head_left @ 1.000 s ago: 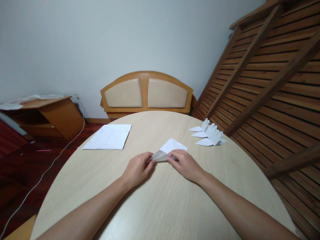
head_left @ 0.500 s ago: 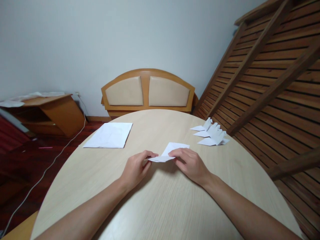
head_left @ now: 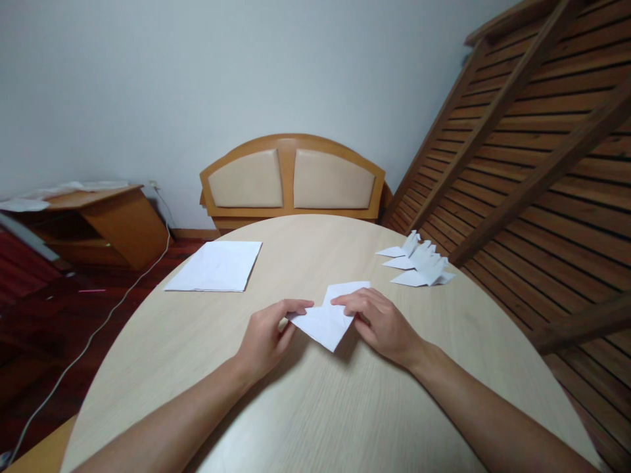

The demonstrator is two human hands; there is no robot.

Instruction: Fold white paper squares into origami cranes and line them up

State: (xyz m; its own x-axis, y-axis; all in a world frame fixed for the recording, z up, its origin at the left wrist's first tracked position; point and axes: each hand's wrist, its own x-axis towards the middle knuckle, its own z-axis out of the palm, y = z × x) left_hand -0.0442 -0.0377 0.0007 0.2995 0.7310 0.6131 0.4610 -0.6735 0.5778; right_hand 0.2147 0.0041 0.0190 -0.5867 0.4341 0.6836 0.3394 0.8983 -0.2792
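Tipped over since half a second ago, the near flap of one paper (head_left: 320, 324) now points toward the person. It is between two hands, over the middle of one table (head_left: 315, 407): the left hand (head_left: 266, 335) pinches its left corner, the right hand (head_left: 382, 323) pinches its right side. Three folded birds (head_left: 430, 270) stand at the right; one stack (head_left: 217, 266), sheets uncountable, lies at the left.

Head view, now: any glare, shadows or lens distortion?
Head view: soft shadow beneath the folded paper; head view: pale sheen on the table, low and left of centre; head view: slatted wooden panel looks stretched toward the right edge, likely wide-angle distortion.
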